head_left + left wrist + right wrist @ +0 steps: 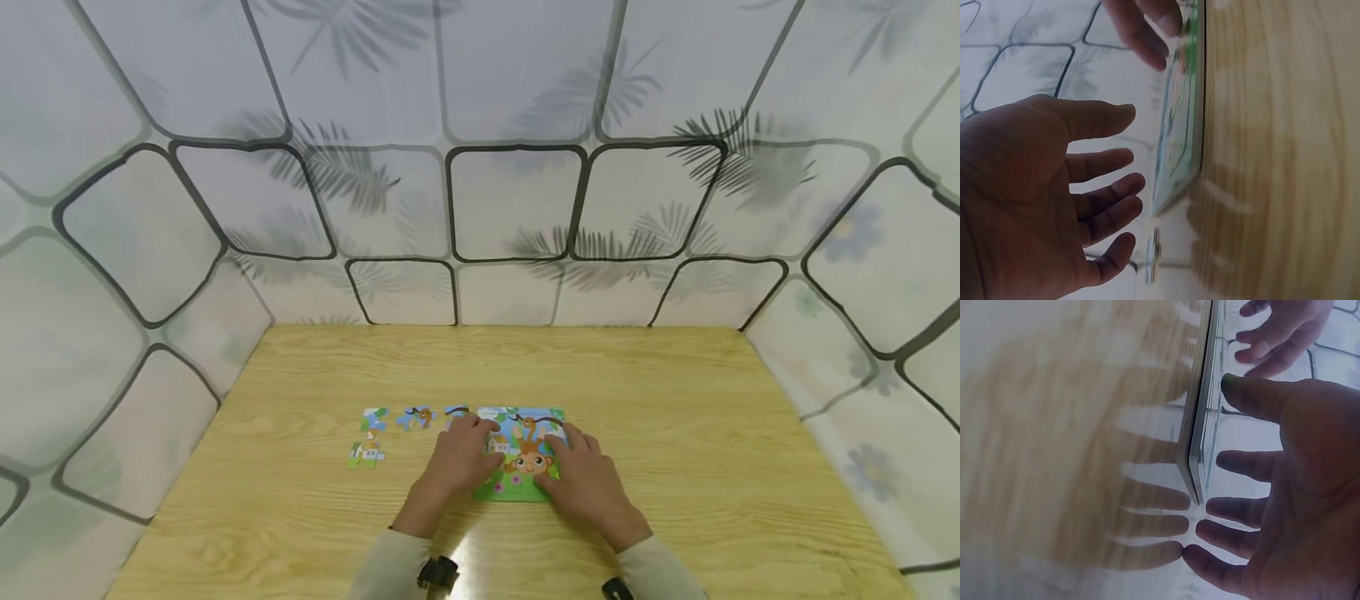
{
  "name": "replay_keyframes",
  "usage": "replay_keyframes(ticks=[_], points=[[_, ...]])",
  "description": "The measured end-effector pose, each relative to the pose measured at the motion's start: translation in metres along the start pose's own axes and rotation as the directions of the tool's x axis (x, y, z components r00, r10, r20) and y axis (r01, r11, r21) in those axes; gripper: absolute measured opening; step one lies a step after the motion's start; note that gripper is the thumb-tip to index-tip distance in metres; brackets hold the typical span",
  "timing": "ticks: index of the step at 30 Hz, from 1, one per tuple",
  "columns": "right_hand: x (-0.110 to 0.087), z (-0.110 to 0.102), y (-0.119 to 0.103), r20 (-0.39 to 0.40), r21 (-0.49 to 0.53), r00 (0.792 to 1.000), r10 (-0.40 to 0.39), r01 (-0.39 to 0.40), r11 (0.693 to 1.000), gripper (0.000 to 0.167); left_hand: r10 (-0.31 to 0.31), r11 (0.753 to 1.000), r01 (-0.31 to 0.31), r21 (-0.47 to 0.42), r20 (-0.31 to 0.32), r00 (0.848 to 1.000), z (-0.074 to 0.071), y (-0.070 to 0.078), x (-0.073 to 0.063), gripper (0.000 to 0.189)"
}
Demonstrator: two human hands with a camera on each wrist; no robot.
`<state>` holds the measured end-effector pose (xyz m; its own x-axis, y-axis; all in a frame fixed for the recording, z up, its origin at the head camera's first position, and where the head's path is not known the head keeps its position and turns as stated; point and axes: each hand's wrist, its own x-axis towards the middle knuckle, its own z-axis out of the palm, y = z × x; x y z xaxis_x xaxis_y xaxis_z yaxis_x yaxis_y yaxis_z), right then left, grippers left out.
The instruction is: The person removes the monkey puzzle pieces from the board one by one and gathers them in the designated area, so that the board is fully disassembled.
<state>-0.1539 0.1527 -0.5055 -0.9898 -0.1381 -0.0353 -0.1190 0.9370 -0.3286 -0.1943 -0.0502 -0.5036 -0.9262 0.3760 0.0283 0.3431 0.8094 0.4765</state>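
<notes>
A flat jigsaw picture board [517, 490] with a monkey, a house and pink flowers lies on the wooden table. My left hand [461, 454] is at its left edge, fingers loosely bent and spread. At the right edge, my right hand [588, 479] hovers low with spread fingers. Neither hand grips anything. In the left wrist view, the left hand [1041, 194] shows gaps between its fingers and the board [1175, 144]. Seen from the right wrist, one fingertip of the right hand [1297, 487] meets its reflection on the tabletop beside the board [1204, 425].
Left of the board lie several loose jigsaw pieces: a top-corner piece [374, 418], a monkey piece [417, 417], a branch piece [454, 411] partly behind the left hand, and a house piece [366, 455]. Patterned fabric walls [517, 204] enclose the table [315, 517].
</notes>
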Motion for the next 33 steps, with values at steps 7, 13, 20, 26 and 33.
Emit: replay_keyframes(ticks=[7,13,20,26,33], points=[[0.0,0.001,0.005,0.019,-0.033,1.0,0.003,-0.002,0.999,0.059,-0.005,0.995,-0.001,0.095,0.07,0.998,0.021,0.018,0.011,0.047],[0.001,0.002,0.006,0.023,-0.03,1.0,0.003,-0.002,1.0,0.063,-0.035,0.99,0.029,0.141,0.044,0.998,0.024,0.022,0.016,0.044],[0.002,0.002,0.003,0.024,-0.023,0.999,0.025,-0.024,0.999,0.063,-0.096,0.99,0.087,0.107,0.086,0.992,0.02,0.026,0.022,0.036],[0.003,0.001,0.003,0.026,-0.034,0.999,0.04,-0.039,0.999,0.064,-0.164,0.98,0.151,0.129,0.1,0.981,0.02,0.031,0.025,0.045],[0.003,0.0,0.002,0.029,-0.033,0.999,0.042,-0.041,0.999,0.065,-0.169,0.983,0.16,0.086,0.113,0.979,0.02,0.029,0.027,0.05]])
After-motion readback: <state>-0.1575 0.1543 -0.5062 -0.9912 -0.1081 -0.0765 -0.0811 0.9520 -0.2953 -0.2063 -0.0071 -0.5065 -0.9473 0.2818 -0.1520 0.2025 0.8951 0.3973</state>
